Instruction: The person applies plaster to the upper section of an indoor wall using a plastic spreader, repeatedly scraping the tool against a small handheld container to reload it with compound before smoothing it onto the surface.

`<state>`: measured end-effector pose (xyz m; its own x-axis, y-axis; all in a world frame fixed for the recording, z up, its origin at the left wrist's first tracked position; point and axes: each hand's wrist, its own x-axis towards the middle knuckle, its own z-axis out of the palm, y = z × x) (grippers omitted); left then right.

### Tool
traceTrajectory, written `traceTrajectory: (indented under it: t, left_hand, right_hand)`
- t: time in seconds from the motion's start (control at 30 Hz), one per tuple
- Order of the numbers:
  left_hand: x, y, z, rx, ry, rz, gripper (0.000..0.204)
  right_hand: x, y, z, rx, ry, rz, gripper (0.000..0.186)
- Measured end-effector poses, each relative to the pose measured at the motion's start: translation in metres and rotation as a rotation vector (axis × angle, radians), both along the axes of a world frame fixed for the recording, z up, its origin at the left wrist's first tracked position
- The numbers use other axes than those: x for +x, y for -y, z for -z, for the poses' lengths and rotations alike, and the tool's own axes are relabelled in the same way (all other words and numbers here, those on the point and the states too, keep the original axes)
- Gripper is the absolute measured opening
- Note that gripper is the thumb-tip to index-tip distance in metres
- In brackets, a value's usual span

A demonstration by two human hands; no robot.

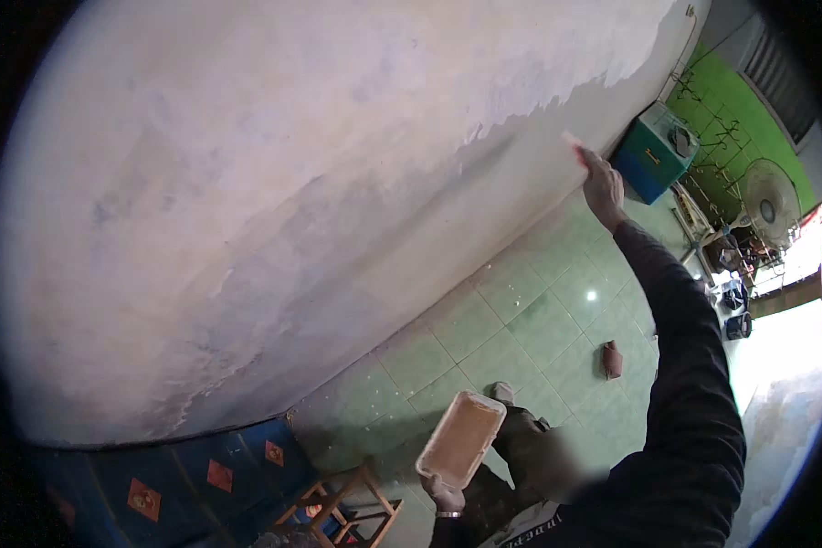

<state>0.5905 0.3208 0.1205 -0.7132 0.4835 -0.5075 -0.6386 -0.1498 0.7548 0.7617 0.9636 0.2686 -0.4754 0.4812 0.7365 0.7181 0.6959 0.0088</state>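
Note:
My left hand (443, 495), low in the picture, is closed on the near end of a shallow rectangular tub (462, 438) with a pale rim and a brownish inside. A band shows at that wrist. My right hand (603, 190) reaches far out at the upper right, closed around what looks like a paintbrush (573, 142); its pale tip and reddish handle are blurred by motion. Near that tip is a wall (338, 155) with patchy whitish paint above and a greyer band below, meeting in a ragged edge. Whether the tip touches the wall I cannot tell.
Green floor tiles (548, 315) with pale specks run along the wall. A reddish-brown object (611, 361) lies on them. A teal box (653, 151) and a fan (769, 205) stand far right. At lower left are a wooden stool frame (356, 502) and a blue patterned surface (183, 489).

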Motion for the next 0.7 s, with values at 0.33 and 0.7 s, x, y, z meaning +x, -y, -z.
traceTrajectory:
  t: [0.33,0.7]
  left_hand:
    - [-0.034,0.015,-0.012,-0.094,-0.070,-0.061,0.065]
    - [-0.060,0.015,-0.003,-0.316,-0.766,0.114,0.058]
  right_hand:
    - [-0.275,0.089,-0.039,-0.245,-1.128,-0.337,0.059]
    - [-0.381,0.359,-0.053,-0.018,-0.113,-1.199,0.063]
